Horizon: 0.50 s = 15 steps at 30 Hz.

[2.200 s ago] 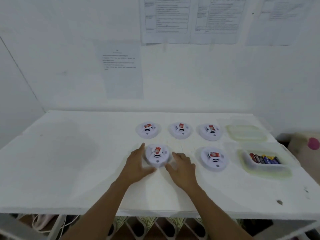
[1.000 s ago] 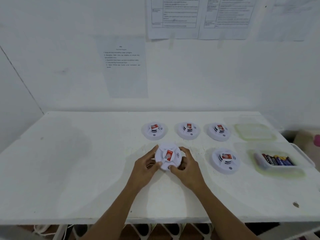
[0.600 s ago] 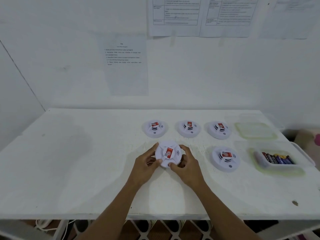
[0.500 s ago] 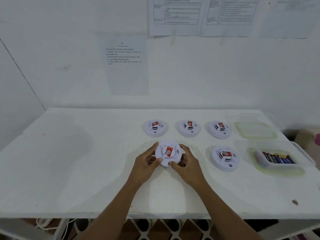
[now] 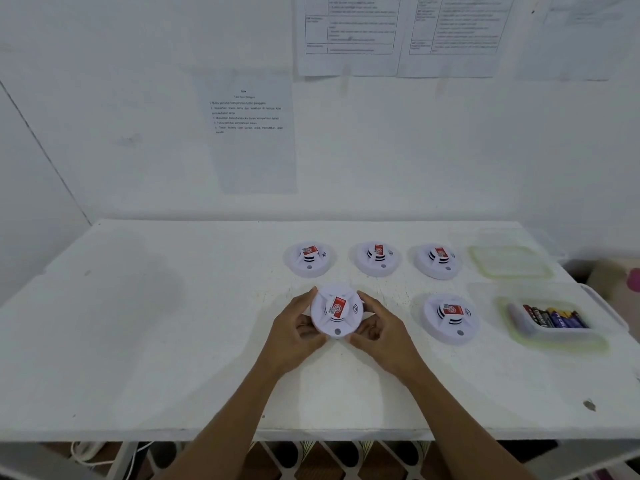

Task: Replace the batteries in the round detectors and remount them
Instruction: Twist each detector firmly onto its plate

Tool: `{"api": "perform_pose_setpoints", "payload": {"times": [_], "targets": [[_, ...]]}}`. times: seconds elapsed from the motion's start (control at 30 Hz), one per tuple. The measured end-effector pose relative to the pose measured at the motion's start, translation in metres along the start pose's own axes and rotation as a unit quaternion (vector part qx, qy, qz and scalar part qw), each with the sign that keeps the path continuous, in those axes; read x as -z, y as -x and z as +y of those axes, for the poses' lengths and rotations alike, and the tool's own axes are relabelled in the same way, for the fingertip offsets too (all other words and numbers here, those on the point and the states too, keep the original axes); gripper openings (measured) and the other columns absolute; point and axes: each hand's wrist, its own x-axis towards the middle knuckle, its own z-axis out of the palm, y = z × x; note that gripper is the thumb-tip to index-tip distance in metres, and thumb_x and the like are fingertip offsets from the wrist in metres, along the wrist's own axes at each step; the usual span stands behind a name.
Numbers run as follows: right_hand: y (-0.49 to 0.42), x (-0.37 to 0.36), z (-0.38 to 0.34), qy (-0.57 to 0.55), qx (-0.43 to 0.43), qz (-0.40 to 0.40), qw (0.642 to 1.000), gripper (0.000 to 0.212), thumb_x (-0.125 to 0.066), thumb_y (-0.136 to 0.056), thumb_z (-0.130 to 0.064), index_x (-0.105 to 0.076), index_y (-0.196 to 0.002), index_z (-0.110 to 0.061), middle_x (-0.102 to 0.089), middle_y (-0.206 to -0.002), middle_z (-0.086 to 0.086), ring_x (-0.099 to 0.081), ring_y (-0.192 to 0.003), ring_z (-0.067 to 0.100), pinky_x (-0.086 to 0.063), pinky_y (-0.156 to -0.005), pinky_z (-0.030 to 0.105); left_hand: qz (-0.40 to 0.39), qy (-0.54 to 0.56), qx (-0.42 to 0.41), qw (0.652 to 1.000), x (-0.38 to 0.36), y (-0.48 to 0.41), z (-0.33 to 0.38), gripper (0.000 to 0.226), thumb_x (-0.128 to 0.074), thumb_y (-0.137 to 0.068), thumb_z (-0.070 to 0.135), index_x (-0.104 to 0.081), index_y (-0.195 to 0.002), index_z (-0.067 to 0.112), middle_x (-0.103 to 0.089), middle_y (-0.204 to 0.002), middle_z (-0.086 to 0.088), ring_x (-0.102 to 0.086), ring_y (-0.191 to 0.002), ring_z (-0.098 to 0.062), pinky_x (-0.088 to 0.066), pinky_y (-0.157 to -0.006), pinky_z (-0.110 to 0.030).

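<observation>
White wall ahead, printed sheets (image 5: 249, 133) taped to it, and a white bench (image 5: 138, 323) running along below.

Head view: your left grip (image 5: 294, 327) and right grip (image 5: 381, 330) are both curled round one round detector (image 5: 336, 311), fingers wrapped on its left and right edges. It sits squarely between the two grips, tipped so its red-labelled face looks up at you. Whether its near edge touches the bench, I can't tell.

Beyond your grips, a row lies flat on the bench: second detector (image 5: 309, 258) just past the left grip, third detector (image 5: 377, 258) just past the right, fourth detector (image 5: 438, 260) further right. A fifth detector (image 5: 450, 317) lies near the right grip, on its right. Well to the right of that, a clear tub (image 5: 512, 336) holds batteries (image 5: 550, 317), and beyond the tub a lid (image 5: 509, 261) lies flat.
</observation>
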Motion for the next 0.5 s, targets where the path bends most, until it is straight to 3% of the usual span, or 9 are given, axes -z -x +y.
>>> {"api": "perform_pose_setpoints", "payload": {"times": [0.23, 0.33, 0.4, 0.5], "targets": [[-0.002, -0.004, 0.01, 0.037, 0.003, 0.018, 0.999, 0.07, -0.079, -0.076, -0.024, -0.047, -0.138, -0.027, -0.05, -0.128, -0.008, -0.063, -0.089, 0.011, -0.055, -0.07, 0.023, 0.003, -0.029, 0.002, 1.0, -0.004, 0.0, -0.006, 0.067, -0.08, -0.08, 0.016, -0.043, -0.126, 0.047, -0.065, -0.124, 0.005, -0.066, -0.109, -0.013, -0.052, -0.097, -0.025], [-0.002, -0.005, 0.011, 0.048, 0.017, 0.027, 0.998, 0.07, -0.075, -0.074, -0.038, -0.048, -0.137, -0.022, -0.052, -0.128, -0.014, -0.061, -0.102, 0.013, -0.053, -0.081, 0.023, 0.004, -0.025, 0.014, 1.0, -0.006, -0.001, -0.01, 0.061, -0.079, -0.081, 0.014, -0.05, -0.132, 0.03, -0.065, -0.127, -0.001, -0.065, -0.112, -0.016, -0.051, -0.101, -0.032], [-0.002, -0.006, 0.013, 0.053, 0.019, 0.03, 0.998, 0.069, -0.076, -0.075, -0.035, -0.05, -0.137, -0.018, -0.052, -0.127, -0.018, -0.06, -0.107, 0.015, -0.052, -0.088, 0.029, 0.009, -0.016, 0.031, 0.999, -0.007, -0.001, -0.01, 0.06, -0.079, -0.082, 0.012, -0.051, -0.134, 0.021, -0.064, -0.128, -0.001, -0.063, -0.114, -0.016, -0.051, -0.101, -0.036], [-0.002, -0.006, 0.014, 0.062, 0.019, 0.039, 0.997, 0.065, -0.079, -0.077, -0.023, -0.051, -0.135, -0.016, -0.054, -0.125, -0.017, -0.06, -0.109, 0.012, -0.054, -0.091, 0.031, 0.017, -0.01, 0.026, 0.999, -0.007, -0.001, -0.007, 0.059, -0.081, -0.079, 0.013, -0.053, -0.129, 0.027, -0.064, -0.122, 0.008, -0.064, -0.109, -0.005, -0.051, -0.097, -0.022]]}}
